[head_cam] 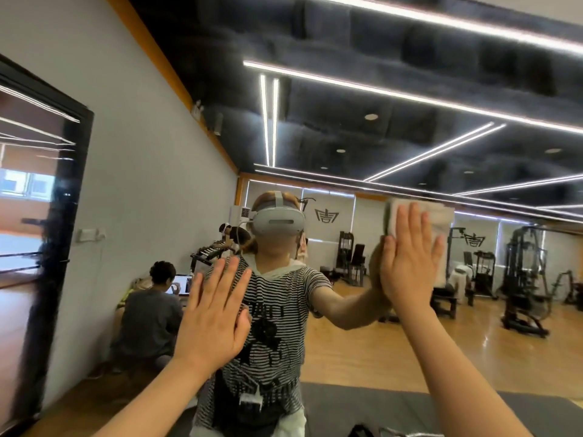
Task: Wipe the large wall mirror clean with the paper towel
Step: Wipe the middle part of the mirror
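The large wall mirror fills nearly the whole view and reflects a gym and my own figure. My right hand lies flat with straight fingers, pressing a folded white paper towel against the glass at the right of centre. The towel shows above and to the right of my fingers. My left hand rests flat on the mirror lower left of centre, fingers straight and spread, holding nothing.
A black-framed dark panel stands on the grey wall at far left. Reflected in the mirror are a seated person with a laptop, gym machines on a wooden floor, and ceiling light strips. A dark mat lies low in the reflection.
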Motion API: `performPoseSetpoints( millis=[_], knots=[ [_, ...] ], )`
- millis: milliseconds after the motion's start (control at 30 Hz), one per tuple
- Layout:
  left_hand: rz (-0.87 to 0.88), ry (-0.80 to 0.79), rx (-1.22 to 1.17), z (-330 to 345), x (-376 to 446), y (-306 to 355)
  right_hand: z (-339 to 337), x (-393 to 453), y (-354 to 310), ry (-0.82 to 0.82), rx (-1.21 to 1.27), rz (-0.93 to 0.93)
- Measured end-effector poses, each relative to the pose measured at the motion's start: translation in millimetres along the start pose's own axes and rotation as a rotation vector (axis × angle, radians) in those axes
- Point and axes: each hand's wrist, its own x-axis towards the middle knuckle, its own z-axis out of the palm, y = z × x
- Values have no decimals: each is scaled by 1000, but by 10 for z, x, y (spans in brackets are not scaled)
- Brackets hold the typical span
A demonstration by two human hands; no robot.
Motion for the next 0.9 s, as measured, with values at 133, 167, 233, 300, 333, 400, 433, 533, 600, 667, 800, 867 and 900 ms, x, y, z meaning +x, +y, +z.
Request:
performPoseSetpoints(
  millis=[133, 167, 233, 300, 333, 400, 433, 533, 600, 667, 800, 867, 900],
  knots=[
    [-10, -19, 5, -18, 4, 10, 56, -45, -366, 42, 114, 165],
    [-14, -25, 9, -20, 9, 11, 89, -81, -514, 32, 105, 174],
    [-17, -39, 4, -24, 14, 17, 205, -218, -863, 0, 112, 82],
    [-16, -49, 1, -35, 21, 17, 361, -388, -1212, -30, 134, -93],
    [-15, -52, 7, -39, 25, 11, 431, -454, -1331, -31, 122, -171],
    [-11, -51, 7, -47, 20, -5, 517, -490, -1396, -33, 72, -261],
    [-7, -50, -1, -53, 18, -10, 520, -471, -1350, -37, 43, -297],
    [-4, -52, -25, -62, 22, -16, 447, -380, -1076, -64, -49, -395],
    [-8, -52, -35, -62, 27, -8, 363, -322, -877, -71, -72, -335],
    [-15, -49, -40, -61, 24, -1, 266, -268, -700, -49, -65, -209],
    [-20, -40, -53, -68, 20, 9, 146, -186, -519, -36, -29, -104],
    [-22, -37, -58, -71, 13, 10, 160, -190, -530, -6, 2, -70],
    [-24, -39, -56, -72, 11, 10, 173, -193, -565, 17, 15, -40]
  ],
)
